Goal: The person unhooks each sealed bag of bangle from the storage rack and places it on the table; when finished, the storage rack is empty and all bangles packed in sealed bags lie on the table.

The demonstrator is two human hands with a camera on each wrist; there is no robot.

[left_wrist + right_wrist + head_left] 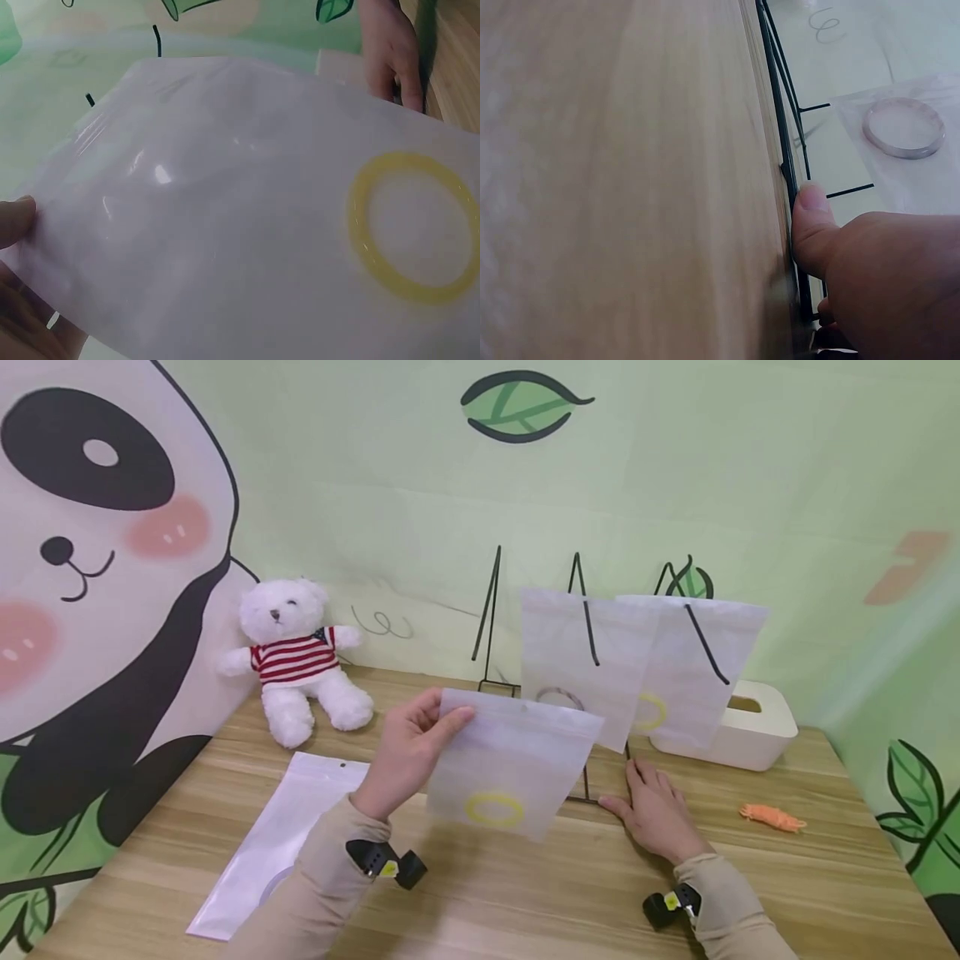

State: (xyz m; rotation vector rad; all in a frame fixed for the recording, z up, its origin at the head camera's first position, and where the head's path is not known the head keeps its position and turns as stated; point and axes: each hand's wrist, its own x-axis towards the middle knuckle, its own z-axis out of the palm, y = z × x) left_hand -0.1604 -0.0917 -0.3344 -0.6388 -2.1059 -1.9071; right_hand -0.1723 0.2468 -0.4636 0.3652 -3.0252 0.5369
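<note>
My left hand (408, 747) pinches a frosted plastic bag (517, 752) at its upper left corner, thumb in front. Inside the bag lies a yellow bangle (360, 232), near its lower edge. Behind it stands a black wire display rack (489, 610) with upright prongs. Two similar bags hang on its prongs: one bag (592, 643) with a greyish bangle (904, 154), the other bag (701, 652) with a yellow bangle (652, 712). My right hand (660, 810) holds the rack's front right corner, thumb along the front base bar (787, 150).
Another flat white bag (277, 827) lies on the wooden table (510, 910) at the left. A white teddy bear (296, 660) sits at the back left. A white tissue box (757, 735) and an orange bundle of cord (772, 817) are at the right.
</note>
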